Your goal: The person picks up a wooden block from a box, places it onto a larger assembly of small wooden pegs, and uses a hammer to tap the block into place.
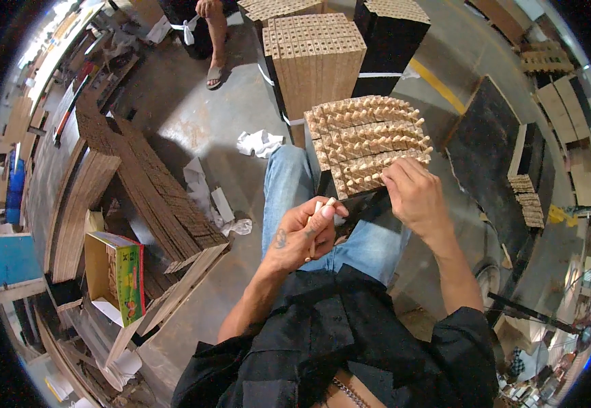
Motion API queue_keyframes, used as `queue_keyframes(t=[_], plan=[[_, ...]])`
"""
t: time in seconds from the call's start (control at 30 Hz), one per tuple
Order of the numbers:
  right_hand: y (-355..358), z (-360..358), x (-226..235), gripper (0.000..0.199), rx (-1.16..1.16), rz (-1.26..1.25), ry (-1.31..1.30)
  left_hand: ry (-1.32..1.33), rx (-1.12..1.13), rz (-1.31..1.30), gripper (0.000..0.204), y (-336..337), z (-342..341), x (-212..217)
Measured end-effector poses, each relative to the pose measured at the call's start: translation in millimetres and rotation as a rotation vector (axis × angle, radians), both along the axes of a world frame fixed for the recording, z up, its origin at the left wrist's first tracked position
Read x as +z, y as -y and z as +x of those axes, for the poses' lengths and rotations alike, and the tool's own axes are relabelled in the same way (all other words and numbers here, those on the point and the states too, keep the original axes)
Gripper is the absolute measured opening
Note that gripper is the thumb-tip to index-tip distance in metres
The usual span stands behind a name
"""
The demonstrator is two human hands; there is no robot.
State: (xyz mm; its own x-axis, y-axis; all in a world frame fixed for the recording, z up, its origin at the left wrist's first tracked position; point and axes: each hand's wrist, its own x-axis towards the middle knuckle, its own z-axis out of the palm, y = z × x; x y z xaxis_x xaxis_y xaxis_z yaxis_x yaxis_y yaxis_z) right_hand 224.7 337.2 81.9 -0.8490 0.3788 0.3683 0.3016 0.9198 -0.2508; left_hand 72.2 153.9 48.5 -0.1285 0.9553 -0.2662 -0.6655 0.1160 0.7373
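Between my knees stands a bundle of wooden boards [370, 139] on end, with rows of pale wooden dowels sticking up from its top. My left hand [306, 231] is closed around a few loose wooden dowels [310, 253], just left of and nearer than the bundle; two ends poke out by the thumb. At the near right edge of the bundle, my right hand [414, 194] is closed in a pinch at the nearest row of dowels. Its fingers mostly cover the dowel there.
Beyond the bundle stand strapped board stacks [316, 58] with drilled tops. A green and yellow carton [127, 282] holding dowels sits at left, beside long dark boards [153, 183]. Crumpled white paper [260, 143] lies on the floor. Another person's leg [216, 51] shows at the far left.
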Motion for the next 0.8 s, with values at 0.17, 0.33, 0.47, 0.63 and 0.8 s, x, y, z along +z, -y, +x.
queue_keyframes(t=[0.17, 0.33, 0.47, 0.63, 0.8], plan=[[16.9, 0.7, 8.4, 0.012, -0.087, 0.036, 0.012, 0.069, -0.113, -0.005, 0.031, -6.9, 9.0, 2.7], [52.7, 17.1, 5.3, 0.019, 0.059, -0.941, -0.213, 0.077, -0.242, -0.055, 0.032, -11.2, 17.0, 4.0], [49.4, 24.7, -7.1, 0.013, 0.010, -1.300, -0.218, 0.085, -0.357, -0.005, 0.034, -15.3, 19.0, -5.6], [1.5, 19.3, -19.4, 0.013, -0.229, -0.708, -0.374, 0.051, -0.271, -0.018, 0.036, -18.2, 22.6, -5.0], [-7.5, 10.8, -5.9, 0.013, -0.220, -0.305, -0.201, -0.003, -0.247, -0.015, 0.035, -10.6, 16.0, -9.1]])
